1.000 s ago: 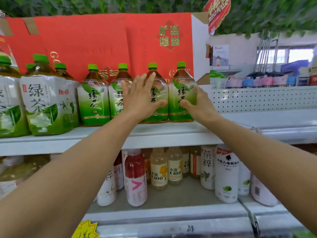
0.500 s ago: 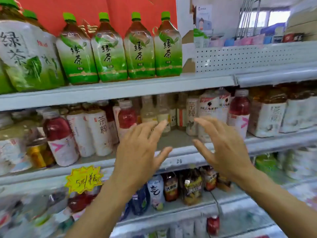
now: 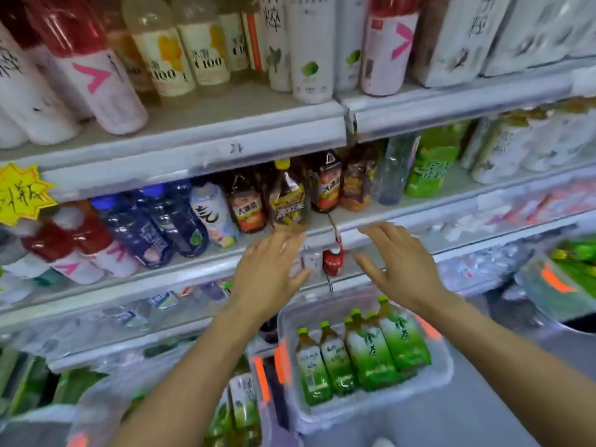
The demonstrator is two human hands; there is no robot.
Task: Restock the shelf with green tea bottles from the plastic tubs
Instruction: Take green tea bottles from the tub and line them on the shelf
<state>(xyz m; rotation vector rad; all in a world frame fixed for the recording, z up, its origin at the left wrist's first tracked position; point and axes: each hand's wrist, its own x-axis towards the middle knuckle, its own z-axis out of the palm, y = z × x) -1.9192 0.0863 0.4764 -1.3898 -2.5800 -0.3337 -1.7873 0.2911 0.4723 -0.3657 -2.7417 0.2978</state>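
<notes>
So a second ago both hands were up at the top shelf squaring off the big green tea bottles. Now the view has swung way down, that top row is out of frame, and the hands have dropped past the middle shelves (image 3: 193, 146) full of mixed drinks. The left hand (image 3: 267, 272) and right hand (image 3: 396, 269) hang in the air in front of a lower shelf edge, near each other but not touching, palms down and fingers spread. The grip on both is apart and empty, nothing carried. Just below them is the clear plastic tub (image 3: 354, 417) with the green tea bottles (image 3: 367, 353) packed side by side, green caps pointing toward the shelves. Neither hand touches the tub or a bottle yet. There's another tub (image 3: 554, 285) at the far right with something green in it, too blurry to say more. My read is that the last placement is done and this is the trip back for the next load. The tub still has a full row, so the restock is nowhere near finished. Next up is probably getting a grip on a bottle or two from that row.
</notes>
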